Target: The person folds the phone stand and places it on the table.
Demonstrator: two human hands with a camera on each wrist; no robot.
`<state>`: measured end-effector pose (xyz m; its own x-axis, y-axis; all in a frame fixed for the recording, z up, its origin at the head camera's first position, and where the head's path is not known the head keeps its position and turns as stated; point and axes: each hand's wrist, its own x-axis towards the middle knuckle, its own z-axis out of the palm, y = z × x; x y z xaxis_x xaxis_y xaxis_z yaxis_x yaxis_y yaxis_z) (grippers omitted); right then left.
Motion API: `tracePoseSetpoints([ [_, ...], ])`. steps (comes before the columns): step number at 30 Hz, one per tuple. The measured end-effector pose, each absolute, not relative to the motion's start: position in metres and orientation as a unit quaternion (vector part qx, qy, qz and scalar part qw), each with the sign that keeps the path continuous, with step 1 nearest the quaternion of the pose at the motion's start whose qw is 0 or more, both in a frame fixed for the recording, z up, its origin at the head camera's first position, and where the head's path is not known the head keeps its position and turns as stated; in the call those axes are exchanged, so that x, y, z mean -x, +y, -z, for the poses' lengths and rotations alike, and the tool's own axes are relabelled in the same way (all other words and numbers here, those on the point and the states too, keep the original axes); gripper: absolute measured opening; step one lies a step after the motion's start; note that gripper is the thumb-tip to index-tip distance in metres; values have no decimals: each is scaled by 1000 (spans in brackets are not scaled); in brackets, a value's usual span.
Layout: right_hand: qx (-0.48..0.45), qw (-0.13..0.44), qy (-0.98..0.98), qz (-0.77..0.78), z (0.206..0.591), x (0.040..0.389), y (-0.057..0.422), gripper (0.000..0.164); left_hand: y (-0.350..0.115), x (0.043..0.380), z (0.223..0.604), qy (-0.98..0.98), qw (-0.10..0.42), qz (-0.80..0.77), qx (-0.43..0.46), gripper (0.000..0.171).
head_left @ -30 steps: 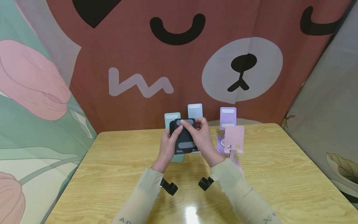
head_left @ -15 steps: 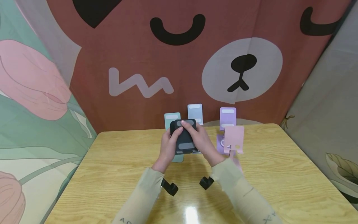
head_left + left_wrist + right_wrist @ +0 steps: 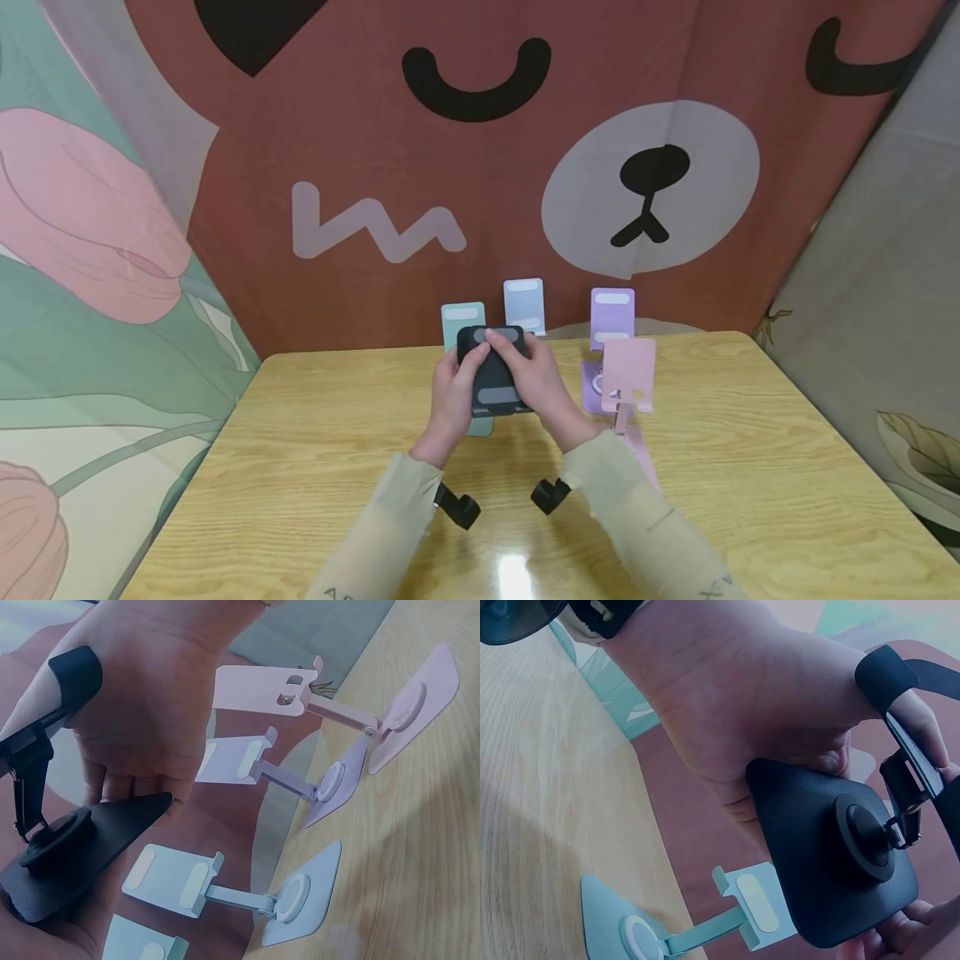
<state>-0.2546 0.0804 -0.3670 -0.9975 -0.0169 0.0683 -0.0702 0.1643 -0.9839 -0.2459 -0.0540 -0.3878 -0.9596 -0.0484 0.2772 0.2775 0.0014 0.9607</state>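
Note:
Both hands grip a black phone stand [image 3: 497, 375] above the middle of the table. My left hand [image 3: 451, 398] holds its left side and my right hand [image 3: 544, 385] its right side, both thumbs resting on the padded plate. The fingers curl behind it, mostly hidden in the head view. In the left wrist view, the stand's base [image 3: 97, 851] shows its round swivel disc, with the right hand [image 3: 150, 697] beyond it. The right wrist view shows that base [image 3: 802, 832] from below, folded near the plate, with the left hand [image 3: 735, 690] behind.
Behind the hands stand a green phone stand [image 3: 462, 315] and a blue one [image 3: 524, 303]. A purple phone stand [image 3: 612, 315] and a pink one [image 3: 628, 371] are to the right. The wooden table [image 3: 322, 433] meets a printed cloth backdrop [image 3: 360, 292].
The black phone stand and both hands have come slightly down and nearer the person. Its two plates, offset at first, now line up more closely. The other stands have not moved.

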Motion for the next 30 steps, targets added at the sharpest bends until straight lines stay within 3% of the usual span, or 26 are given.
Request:
tracePoseSetpoints([
  [9, -6, 31, -778, -628, 373, 255, 81, 71, -53, 245, 393, -694, 96, 709, 77, 46],
  [30, -24, 86, -778, -622, 384, 256, 83, 53, -51, 242, 394, -695, 87, 708, 88, 40],
])
